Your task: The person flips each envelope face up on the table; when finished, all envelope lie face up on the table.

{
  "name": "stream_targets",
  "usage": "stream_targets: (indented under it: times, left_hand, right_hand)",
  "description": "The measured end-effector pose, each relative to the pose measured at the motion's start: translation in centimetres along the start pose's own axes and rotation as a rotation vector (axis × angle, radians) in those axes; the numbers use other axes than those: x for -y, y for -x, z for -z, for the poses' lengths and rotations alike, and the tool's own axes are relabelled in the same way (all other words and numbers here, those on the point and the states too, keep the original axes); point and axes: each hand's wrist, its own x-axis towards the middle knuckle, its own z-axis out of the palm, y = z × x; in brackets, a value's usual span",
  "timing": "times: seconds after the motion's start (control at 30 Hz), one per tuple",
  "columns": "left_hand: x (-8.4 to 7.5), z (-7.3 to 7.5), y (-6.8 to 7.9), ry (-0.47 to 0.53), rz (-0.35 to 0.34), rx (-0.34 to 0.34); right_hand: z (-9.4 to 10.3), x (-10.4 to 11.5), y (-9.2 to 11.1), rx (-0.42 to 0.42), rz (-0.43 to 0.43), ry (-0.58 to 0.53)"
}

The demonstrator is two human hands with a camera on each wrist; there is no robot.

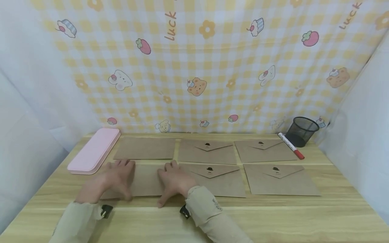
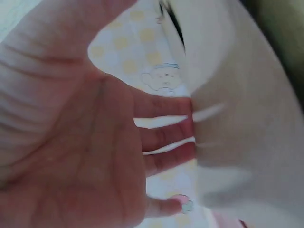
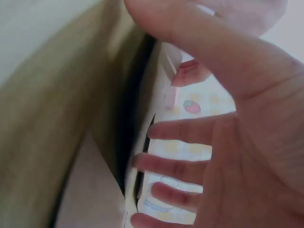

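A plain brown paper envelope (image 1: 147, 182) lies flap-side down at the front left of the table, partly hidden by both hands. My left hand (image 1: 118, 177) rests on its left part, fingers spread and thumb towards the near edge. Over its right end lies my right hand (image 1: 177, 179), also spread, beside a flapped envelope (image 1: 218, 184). In the left wrist view, fairly straight fingers (image 2: 164, 135) touch the envelope's surface (image 2: 247, 123). Extended fingers (image 3: 175, 166) of the right hand appear in the right wrist view; what their tips press on is partly hidden.
Behind lies another plain envelope (image 1: 147, 147). More flapped envelopes with a hat print (image 1: 206, 155) lie in rows to the right. A pink case (image 1: 95, 150) is at the left. A red-capped marker (image 1: 290, 145) lies beside a black mesh pen holder (image 1: 301, 131).
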Motion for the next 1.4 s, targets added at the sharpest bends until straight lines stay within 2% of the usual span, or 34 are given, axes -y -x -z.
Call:
stream_targets:
  times: [0.13, 0.33, 0.47, 0.67, 0.8, 0.97, 1.07, 1.23, 1.3, 1.4]
  left_hand:
    - [-0.7, 0.5, 0.2, 0.029, -0.071, -0.068]
    - [-1.1, 1.5, 1.1, 0.033, -0.052, -0.108]
    - [-1.0, 2.0, 1.7, 0.037, -0.04, -0.114]
    - [-0.6, 2.1, 2.1, 0.036, -0.079, -0.133]
    - [-0.7, 2.0, 1.8, 0.078, -0.132, -0.131]
    - [-0.7, 2.4, 1.7, 0.152, -0.177, -0.134]
    - [-0.5, 2.5, 2.0, 0.178, -0.211, -0.145]
    - [-0.4, 3.1, 2.7, 0.245, -0.281, -0.188]
    - [-0.4, 3.5, 3.0, 0.272, -0.303, -0.2]
    - [-0.2, 4.1, 3.3, 0.293, -0.323, -0.207]
  right_hand:
    - [0.4, -0.7, 0.1, 0.027, 0.027, -0.099]
    - [0.3, -1.3, 0.1, 0.04, 0.051, -0.132]
    - [0.3, -1.3, 0.0, -0.012, 0.069, -0.135]
    - [1.1, -1.6, 0.3, -0.075, 0.106, -0.236]
    - [2.2, -2.3, 1.1, -0.094, 0.112, -0.316]
    - [3.5, -3.7, 2.5, -0.12, 0.16, -0.437]
    - [4.2, -4.3, 3.3, -0.136, 0.19, -0.447]
    - [4.8, -4.5, 4.5, -0.175, 0.236, -0.387]
    - [4.9, -4.4, 5.2, -0.196, 0.233, -0.409]
    - [5.0, -4.6, 6.2, -0.298, 0.268, -0.465]
